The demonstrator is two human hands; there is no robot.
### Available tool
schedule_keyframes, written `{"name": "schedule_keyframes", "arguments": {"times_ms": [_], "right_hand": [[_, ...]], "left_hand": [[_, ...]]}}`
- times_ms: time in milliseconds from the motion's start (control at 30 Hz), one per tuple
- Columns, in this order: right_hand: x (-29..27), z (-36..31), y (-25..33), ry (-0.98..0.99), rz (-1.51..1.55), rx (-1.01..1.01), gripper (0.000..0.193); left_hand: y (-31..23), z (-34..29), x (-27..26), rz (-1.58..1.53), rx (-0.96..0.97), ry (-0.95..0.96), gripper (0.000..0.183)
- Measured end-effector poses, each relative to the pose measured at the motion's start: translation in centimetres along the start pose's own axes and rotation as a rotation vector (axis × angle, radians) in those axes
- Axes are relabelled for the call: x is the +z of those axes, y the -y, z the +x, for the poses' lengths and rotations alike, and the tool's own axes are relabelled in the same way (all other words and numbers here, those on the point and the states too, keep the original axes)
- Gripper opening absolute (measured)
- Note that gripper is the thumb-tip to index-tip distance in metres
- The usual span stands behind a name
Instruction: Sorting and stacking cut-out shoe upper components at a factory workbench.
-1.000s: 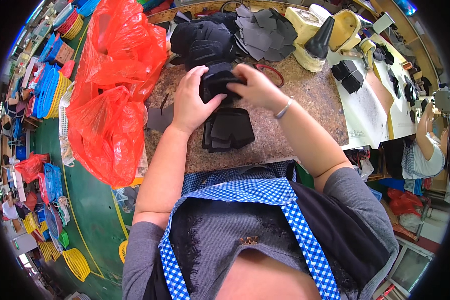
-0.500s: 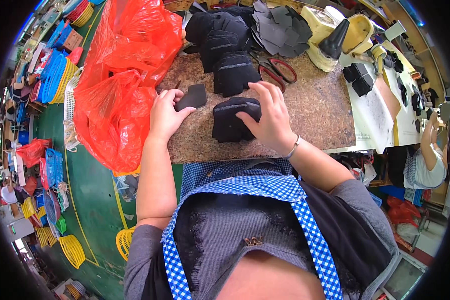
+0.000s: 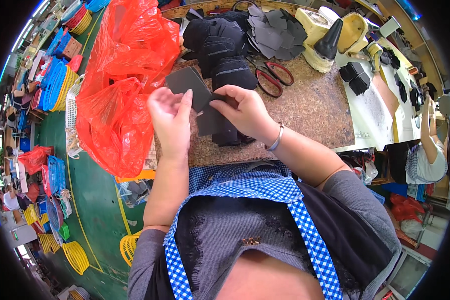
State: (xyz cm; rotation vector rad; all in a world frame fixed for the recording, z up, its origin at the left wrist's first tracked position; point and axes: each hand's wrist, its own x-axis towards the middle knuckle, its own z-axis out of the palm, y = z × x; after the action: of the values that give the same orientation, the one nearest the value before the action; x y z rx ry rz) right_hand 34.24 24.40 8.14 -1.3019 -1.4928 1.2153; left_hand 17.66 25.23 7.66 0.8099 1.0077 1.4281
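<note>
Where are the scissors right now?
Head view, right of centre: scissors lie on the table, beside a black stack, beyond the right hand.

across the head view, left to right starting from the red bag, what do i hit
Red plastic bag → left hand → right hand → black cone → black stack on a white sheet → co-worker at the far right.
</note>
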Motion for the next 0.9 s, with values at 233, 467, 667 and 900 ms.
{"name": "schedule_keyframes", "arguments": {"times_ms": [233,467,667,900], "right_hand": [[-0.7,-2.0,0.7,-0.169,-0.561,-0.860,0.024],[-1.6,-1.9,-0.5,-0.126,-0.272,-0.615,0.013],[-2.0,-2.0,0.2,-0.133,-0.058,-0.423,0.010],[-2.6,-1.4,0.0,0.118,0.466,-0.080,0.023]], "left_hand": [[-0.5,-1.3,1.8,0.254,0.157,0.273,0.028],[0.4,-0.6,1.6,0.107,0.079,0.184,0.025],[0.2,-0.7,1.8,-0.252,-0.271,0.036,0.017],[0.2,-2.4,2.6,0.109,0.214,0.070,0.014]]}}
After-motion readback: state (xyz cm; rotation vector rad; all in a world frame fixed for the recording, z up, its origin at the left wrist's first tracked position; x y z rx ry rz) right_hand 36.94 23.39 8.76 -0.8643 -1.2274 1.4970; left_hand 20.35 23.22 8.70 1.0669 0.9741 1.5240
